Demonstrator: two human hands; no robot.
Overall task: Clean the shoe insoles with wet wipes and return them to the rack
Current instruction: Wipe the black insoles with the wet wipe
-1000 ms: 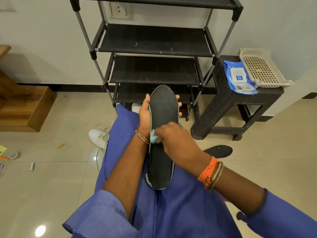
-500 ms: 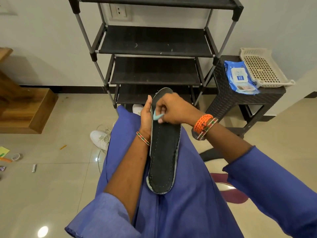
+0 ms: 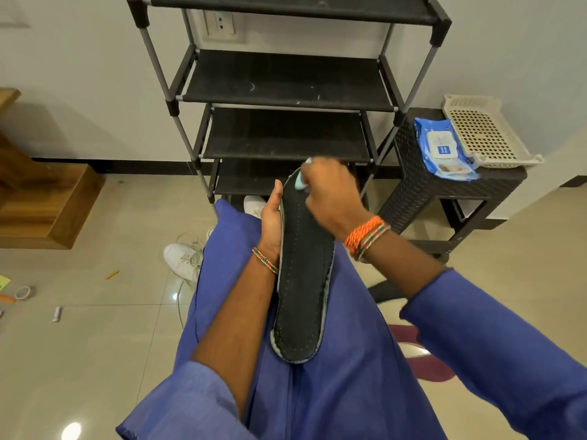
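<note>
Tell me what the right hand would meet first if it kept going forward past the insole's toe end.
Likely the shoe rack: the right hand with the wipe points at its lower shelves, though depth is unclear.

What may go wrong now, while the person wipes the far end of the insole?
The left hand grips the insole only at one edge, and its lower end merely rests on the lap, so the right hand pressing the wet wipe at the tip might twist or bend it. The small wadded wipe might also slip from the fingers.
</note>
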